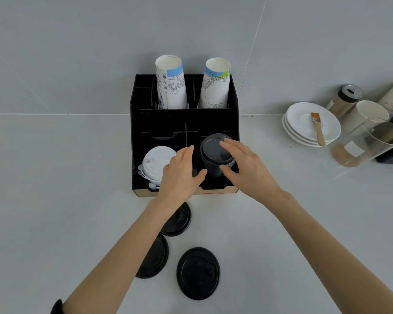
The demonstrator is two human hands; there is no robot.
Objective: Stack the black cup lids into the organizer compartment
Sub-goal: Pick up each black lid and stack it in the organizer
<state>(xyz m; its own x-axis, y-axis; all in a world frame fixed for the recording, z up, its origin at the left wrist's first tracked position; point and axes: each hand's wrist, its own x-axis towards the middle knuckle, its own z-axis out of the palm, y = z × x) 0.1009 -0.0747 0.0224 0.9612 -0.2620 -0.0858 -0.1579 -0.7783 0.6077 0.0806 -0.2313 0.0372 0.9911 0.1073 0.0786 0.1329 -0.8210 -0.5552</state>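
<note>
Holding much of the job already, the black organizer (184,118) carries a tall stack of black lids (216,155) in its front right compartment. The right hand (247,168) grasps that stack, fingers over the top, thumb against the side. Just left of it, the left hand (182,173) hovers spread, gripping nothing. Below both hands, three loose black lids (197,273) lie on the counter (55,200), unstacked.

Both hands (182,173) (247,168) forward, fingers spread

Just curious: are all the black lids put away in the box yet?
No. Three black lids lie on the counter before the organizer; a stack stands inside.
</note>
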